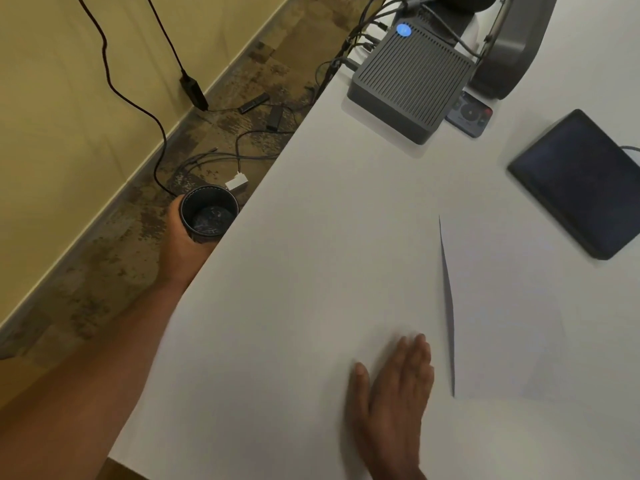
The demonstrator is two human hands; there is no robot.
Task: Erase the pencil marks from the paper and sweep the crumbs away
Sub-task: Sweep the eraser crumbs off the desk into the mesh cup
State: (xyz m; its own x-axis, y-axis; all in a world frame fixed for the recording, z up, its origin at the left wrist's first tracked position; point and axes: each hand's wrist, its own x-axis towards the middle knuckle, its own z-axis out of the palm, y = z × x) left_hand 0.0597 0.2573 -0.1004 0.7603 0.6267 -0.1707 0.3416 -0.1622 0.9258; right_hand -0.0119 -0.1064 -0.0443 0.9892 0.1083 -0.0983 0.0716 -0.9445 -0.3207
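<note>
A white sheet of paper (502,306) lies on the white table (294,306), its left edge lifted and casting a thin shadow. No pencil marks or crumbs can be made out on it. My right hand (394,396) rests flat on the table just left of the paper, fingers together and blurred. My left hand (183,244) holds a small dark cup (209,213) below the table's left edge, its mouth facing up; something dark lies inside.
A grey ribbed box (412,77) with a blue light and cables stands at the table's far edge. A remote (471,114) lies beside it. A dark tablet (581,181) sits at the right. Cables and adapters lie on the floor (221,140) to the left.
</note>
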